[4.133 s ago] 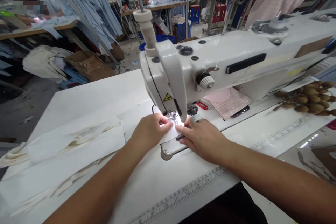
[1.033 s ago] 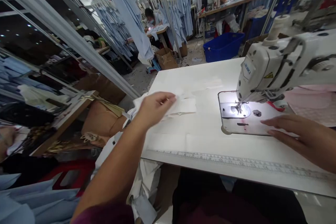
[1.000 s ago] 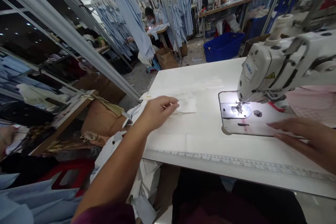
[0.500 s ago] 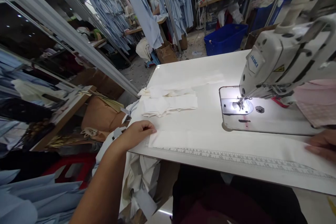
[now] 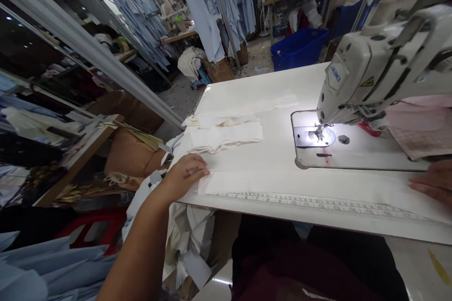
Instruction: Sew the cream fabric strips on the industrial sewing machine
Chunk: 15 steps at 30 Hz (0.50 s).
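Observation:
A long white fabric strip (image 5: 282, 183) lies stretched flat along the front of the sewing table, just above a printed ruler scale (image 5: 307, 203). My left hand (image 5: 189, 173) pinches the strip's left end, thumb and fingers together. At the right picture edge, my right hand (image 5: 434, 182) grips the strip near its other end; part of that hand is cut off by the frame. Behind the strip are small stacks of folded white fabric pieces (image 5: 226, 135). The sewing machine (image 5: 356, 70) stands to the right, its lamp lighting the needle plate (image 5: 310, 137).
Pink fabric (image 5: 420, 122) lies right of the machine head. White cloth scraps (image 5: 190, 240) hang below the table's left front edge. A metal post (image 5: 116, 61) slants past on the left. Beyond the table are a blue bin (image 5: 298, 49) and hanging light-blue garments (image 5: 197, 4).
The view has shifted slightly, so the table and machine sit a little higher and further left. Both hands stay at the strip's ends; the left fingers have curled slightly differently.

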{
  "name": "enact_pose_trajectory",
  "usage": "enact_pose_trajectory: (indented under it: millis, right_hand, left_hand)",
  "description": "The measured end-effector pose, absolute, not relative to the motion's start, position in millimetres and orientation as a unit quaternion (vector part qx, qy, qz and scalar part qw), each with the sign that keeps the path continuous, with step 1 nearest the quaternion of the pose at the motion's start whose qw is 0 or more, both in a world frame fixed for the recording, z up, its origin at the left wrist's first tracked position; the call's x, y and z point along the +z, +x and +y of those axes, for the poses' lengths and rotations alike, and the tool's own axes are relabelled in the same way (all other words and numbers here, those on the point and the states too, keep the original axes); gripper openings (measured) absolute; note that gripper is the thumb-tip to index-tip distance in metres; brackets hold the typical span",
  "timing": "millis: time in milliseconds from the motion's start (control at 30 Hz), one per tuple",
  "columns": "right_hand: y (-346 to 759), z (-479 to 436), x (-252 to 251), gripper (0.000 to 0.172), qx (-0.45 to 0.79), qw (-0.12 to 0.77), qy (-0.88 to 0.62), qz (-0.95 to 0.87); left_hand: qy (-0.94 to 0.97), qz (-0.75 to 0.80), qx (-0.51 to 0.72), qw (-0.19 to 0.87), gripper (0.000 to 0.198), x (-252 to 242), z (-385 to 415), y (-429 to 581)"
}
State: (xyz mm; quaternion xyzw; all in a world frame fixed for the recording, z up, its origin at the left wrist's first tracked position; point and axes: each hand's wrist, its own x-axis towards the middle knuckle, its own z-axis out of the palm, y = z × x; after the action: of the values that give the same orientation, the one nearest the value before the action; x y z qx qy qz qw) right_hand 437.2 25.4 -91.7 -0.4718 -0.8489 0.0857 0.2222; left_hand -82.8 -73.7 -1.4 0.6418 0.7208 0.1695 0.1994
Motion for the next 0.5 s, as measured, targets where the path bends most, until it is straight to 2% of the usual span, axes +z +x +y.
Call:
enact_pose_trajectory:
  millis: [67, 233, 367, 433, 500]
  right_hand:
    - [431, 21, -85, 0.050, 0.071, 0.235, -0.484, -0.840]
    - [410, 10, -63, 0.060, 0.128, 0.190, -0.535, -0.813]
    - [402, 10, -53, 0.058, 0.172, 0.184, -0.527, -0.812]
    - [402, 12, -52, 0.055, 0.188, 0.179, -0.514, -0.818]
    - [403, 13, -54, 0.051, 0.195, 0.175, -0.504, -0.823]
  left_hand:
    - [0.633, 0.728, 0.174, 0.199, 0.027, -3, -74, -82]
    - [0.540, 0.816, 0.115, 0.170, 0.036, -7, -83, -79]
    - [0.553, 0.804, 0.088, 0.200, 0.034, -3, -81, -69]
    - [0.551, 0.795, 0.141, 0.212, 0.034, 1, -71, -58]
    - [0.512, 0.780, 0.256, 0.253, 0.033, 6, -59, -46]
